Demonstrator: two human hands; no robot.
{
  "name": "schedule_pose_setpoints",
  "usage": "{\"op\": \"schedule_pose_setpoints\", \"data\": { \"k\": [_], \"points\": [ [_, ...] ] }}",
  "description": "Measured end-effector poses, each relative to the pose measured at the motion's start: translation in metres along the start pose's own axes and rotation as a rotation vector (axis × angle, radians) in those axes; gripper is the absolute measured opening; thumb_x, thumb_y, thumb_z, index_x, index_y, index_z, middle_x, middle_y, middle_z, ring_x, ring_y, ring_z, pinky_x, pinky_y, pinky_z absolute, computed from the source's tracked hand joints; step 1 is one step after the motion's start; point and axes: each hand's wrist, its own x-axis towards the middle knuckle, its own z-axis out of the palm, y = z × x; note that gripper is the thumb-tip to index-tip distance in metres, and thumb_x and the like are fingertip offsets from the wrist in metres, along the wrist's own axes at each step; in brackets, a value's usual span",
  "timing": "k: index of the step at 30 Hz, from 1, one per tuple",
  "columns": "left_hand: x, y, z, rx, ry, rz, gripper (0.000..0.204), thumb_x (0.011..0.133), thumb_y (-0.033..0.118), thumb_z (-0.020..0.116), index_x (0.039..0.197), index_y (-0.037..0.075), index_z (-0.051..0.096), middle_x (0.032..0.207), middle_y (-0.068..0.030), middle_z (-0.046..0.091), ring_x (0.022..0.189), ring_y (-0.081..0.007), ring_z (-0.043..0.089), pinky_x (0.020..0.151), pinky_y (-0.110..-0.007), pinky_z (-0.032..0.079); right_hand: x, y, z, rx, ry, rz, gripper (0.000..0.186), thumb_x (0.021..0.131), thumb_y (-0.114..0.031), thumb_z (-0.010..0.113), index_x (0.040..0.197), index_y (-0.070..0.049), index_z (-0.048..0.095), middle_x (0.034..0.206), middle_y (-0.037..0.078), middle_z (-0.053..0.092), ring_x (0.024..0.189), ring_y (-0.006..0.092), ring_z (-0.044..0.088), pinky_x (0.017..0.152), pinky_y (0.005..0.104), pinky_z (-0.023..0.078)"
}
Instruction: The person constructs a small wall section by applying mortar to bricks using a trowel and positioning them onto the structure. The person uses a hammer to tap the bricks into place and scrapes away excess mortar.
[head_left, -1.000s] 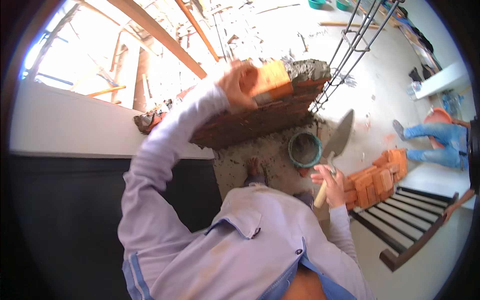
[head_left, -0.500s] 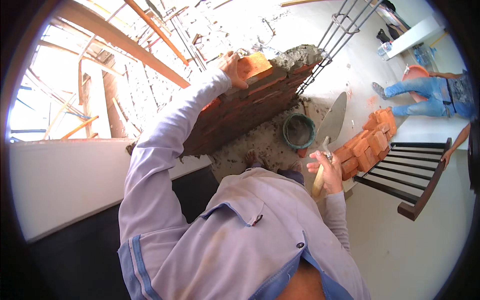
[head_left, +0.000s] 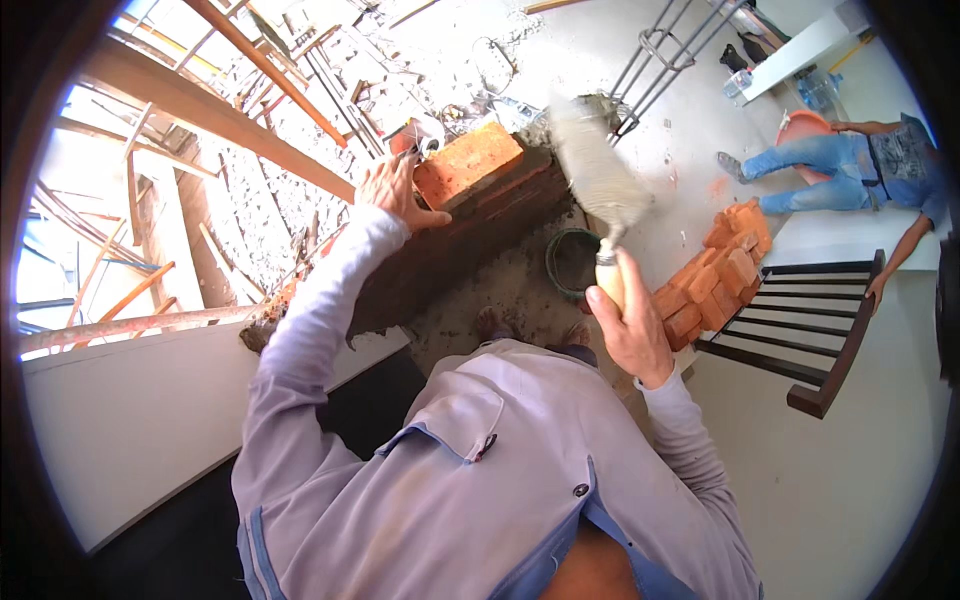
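An orange brick (head_left: 468,163) lies on top of a mortared brick wall (head_left: 500,205). My left hand (head_left: 392,193) grips its left end, thumb along the near side and fingers on the far side. In my right hand (head_left: 635,325) is the pale handle of a trowel (head_left: 598,178), fingers wrapped round it. The trowel's blade, smeared grey and blurred by motion, points up and away over the wall's right end, hiding part of the mortar there. Below it a round bucket (head_left: 575,262) stands on the floor beside the wall.
Several stacked bricks (head_left: 715,280) stand to the right, beside a dark slatted wooden piece (head_left: 820,330). Another person (head_left: 830,165) is at the far right, a hand on that wood. Upright steel bars (head_left: 660,60) rise past the wall's end. Timber beams (head_left: 220,120) cross the left.
My right hand has lifted the trowel up and to the left, toward the wall, and its blade has turned. My left hand stays at the brick's end. The whole view has shifted slightly.
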Motion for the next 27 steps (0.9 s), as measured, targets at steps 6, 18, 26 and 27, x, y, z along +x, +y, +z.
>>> {"op": "schedule_pose_setpoints", "data": {
  "k": [6,18,26,27],
  "points": [
    [-0.021,-0.004,0.017,-0.204,0.029,-0.154,0.095,0.059,0.059,0.082,0.135,0.011,0.050,0.133,-0.0064,0.056,0.129,-0.0252,0.048,0.110,-0.054,0.029,0.079,-0.045,0.029,-0.120,-0.048,-0.249,0.051,0.095,-0.013,0.054,0.138,0.005,0.034,0.124,0.029,0.054,0.109,0.0436,0.057,0.093,0.0452,0.048],
    [-0.027,-0.003,0.016,-0.282,0.045,-0.170,0.081,0.059,0.046,0.084,0.125,0.009,0.055,0.111,-0.0099,0.064,0.108,-0.0289,0.060,0.095,-0.042,0.043,0.112,-0.039,0.108,0.012,-0.115,-0.312,0.049,0.093,-0.014,0.056,0.136,0.000,0.036,0.118,0.031,0.057,0.104,0.0457,0.059,0.084,0.0479,0.052],
    [-0.022,-0.002,0.025,-0.275,0.088,-0.169,0.084,0.060,0.050,0.084,0.126,0.009,0.053,0.110,-0.0081,0.062,0.110,-0.0283,0.059,0.101,-0.052,0.038,0.101,-0.044,0.114,-0.072,-0.274,-0.059,0.047,0.094,-0.015,0.053,0.134,0.000,0.035,0.108,0.031,0.059,0.098,0.0492,0.058,0.082,0.0520,0.049],
    [-0.023,-0.002,0.025,-0.278,0.096,-0.177,0.084,0.060,0.050,0.084,0.126,0.009,0.053,0.111,-0.0080,0.062,0.112,-0.0281,0.058,0.102,-0.054,0.037,0.101,-0.044,0.115,-0.069,-0.270,-0.054,0.047,0.094,-0.015,0.053,0.134,0.000,0.035,0.108,0.031,0.059,0.098,0.0492,0.058,0.082,0.0520,0.049]
  ]
}}
